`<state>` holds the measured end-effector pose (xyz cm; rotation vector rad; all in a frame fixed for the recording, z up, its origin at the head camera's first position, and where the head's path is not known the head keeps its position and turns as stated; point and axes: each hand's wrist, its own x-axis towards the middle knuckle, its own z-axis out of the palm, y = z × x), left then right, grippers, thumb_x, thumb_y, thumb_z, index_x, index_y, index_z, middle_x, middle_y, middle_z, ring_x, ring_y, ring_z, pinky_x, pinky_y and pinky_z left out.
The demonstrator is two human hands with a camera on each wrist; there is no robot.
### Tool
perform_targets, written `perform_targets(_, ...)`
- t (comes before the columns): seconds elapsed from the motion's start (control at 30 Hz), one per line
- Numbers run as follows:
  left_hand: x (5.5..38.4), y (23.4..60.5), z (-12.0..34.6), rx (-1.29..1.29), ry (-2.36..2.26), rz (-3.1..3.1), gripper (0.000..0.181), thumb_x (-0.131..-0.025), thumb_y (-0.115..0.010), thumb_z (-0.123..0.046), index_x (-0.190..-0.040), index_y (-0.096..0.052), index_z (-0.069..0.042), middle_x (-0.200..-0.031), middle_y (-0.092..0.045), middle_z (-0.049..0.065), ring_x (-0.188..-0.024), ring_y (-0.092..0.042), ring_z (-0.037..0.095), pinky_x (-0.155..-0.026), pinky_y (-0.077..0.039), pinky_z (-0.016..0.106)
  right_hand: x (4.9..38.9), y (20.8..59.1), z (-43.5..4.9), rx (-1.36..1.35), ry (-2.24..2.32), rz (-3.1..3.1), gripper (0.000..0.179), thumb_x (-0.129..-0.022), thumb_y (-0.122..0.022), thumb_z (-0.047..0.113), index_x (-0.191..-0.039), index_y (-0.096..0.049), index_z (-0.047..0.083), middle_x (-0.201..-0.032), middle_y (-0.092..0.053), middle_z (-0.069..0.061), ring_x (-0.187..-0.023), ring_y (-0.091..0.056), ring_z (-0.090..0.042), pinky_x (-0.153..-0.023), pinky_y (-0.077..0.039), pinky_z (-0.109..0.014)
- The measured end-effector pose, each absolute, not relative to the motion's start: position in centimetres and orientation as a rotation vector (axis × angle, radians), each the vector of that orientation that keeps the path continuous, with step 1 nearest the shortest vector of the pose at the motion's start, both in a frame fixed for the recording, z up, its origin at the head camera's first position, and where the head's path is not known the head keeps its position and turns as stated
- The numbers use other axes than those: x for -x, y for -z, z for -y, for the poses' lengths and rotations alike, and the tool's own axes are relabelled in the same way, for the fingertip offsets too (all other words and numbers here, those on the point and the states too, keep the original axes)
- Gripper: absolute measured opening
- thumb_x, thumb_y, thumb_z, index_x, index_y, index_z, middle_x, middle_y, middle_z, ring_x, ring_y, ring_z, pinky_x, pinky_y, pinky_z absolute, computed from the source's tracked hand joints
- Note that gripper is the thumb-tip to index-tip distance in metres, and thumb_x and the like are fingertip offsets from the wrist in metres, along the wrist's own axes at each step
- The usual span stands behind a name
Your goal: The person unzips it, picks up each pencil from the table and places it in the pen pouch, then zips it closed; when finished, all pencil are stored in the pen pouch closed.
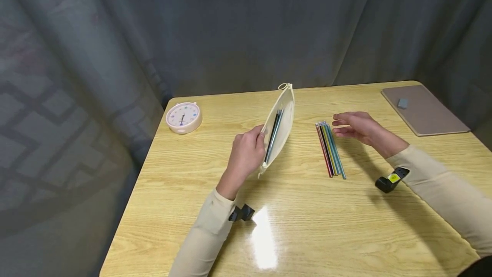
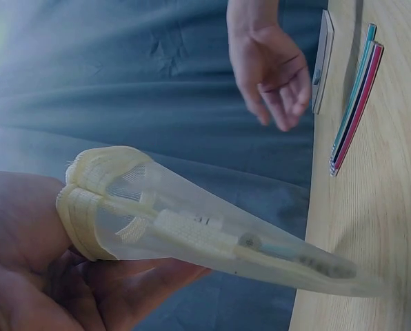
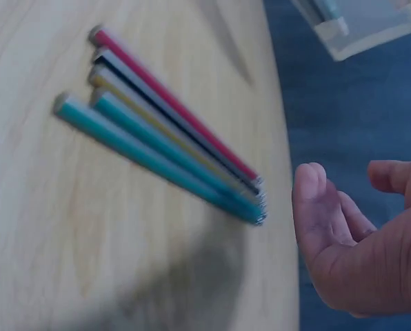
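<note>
My left hand grips a pale, translucent zip pouch by its near side, holding it up over the table with its mouth spread. Inside it lie dark pencils, seen blurred through the wall in the left wrist view. To the right, a row of several pencils in red, black, yellow and teal lies side by side on the table. My right hand hovers just right of their far ends, fingers loosely bent and nothing in them. In the right wrist view its fingers stand apart from the pencils.
A pink round clock stands at the table's back left. At the back right lies a brown flat board or notebook with a small grey-blue eraser-like block on it. A dark curtain hangs behind the wooden table.
</note>
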<state>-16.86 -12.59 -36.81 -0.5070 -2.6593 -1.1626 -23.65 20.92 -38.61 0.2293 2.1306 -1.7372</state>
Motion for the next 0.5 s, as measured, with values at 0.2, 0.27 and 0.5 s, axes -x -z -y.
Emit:
perform_targets(0.2, 16.7, 36.8, 12.7, 0.508, 1.175, 2.641, 0.031, -0.105, -0.051, -0.005, -0.129, -0.068, 0.004, -0.091, -0.074, 0.015, -0.069, -0.065, 0.022, -0.059, -0.052, 0.032, 24.1, 39.7, -21.5, -0.285, 1.742, -2.045, 0.068, -0.109, -0.050, 0.027, -0.159, -0.021, -0.009, -0.096, -0.067, 0.008, -0.084, -0.071, -0.004, -0.088, -0.058, -0.024)
perform_targets(0.27, 16.7, 36.7, 12.7, 0.513, 1.181, 2.639, 0.032, -0.105, -0.051, -0.005, -0.130, -0.068, 0.004, -0.091, -0.074, 0.015, -0.068, -0.064, 0.022, -0.057, -0.050, 0.030, 24.1, 39.9, -21.7, -0.313, 1.749, -2.017, 0.066, -0.109, -0.050, 0.025, -0.159, -0.021, -0.008, -0.092, -0.069, 0.008, -0.083, -0.071, -0.005, -0.086, -0.058, -0.024)
perform_targets(0.5, 16.8, 36.7, 12.6, 0.516, 1.173, 2.644, 0.032, -0.105, -0.050, -0.006, -0.131, -0.068, 0.003, -0.095, -0.075, 0.016, -0.070, -0.064, 0.023, -0.060, -0.052, 0.033, 24.3, 41.2, -22.7, -0.315, 1.691, -2.031, 0.070, -0.109, -0.048, 0.024, -0.159, -0.015, -0.013, -0.090, -0.072, 0.008, -0.080, -0.072, -0.004, -0.085, -0.059, -0.023)
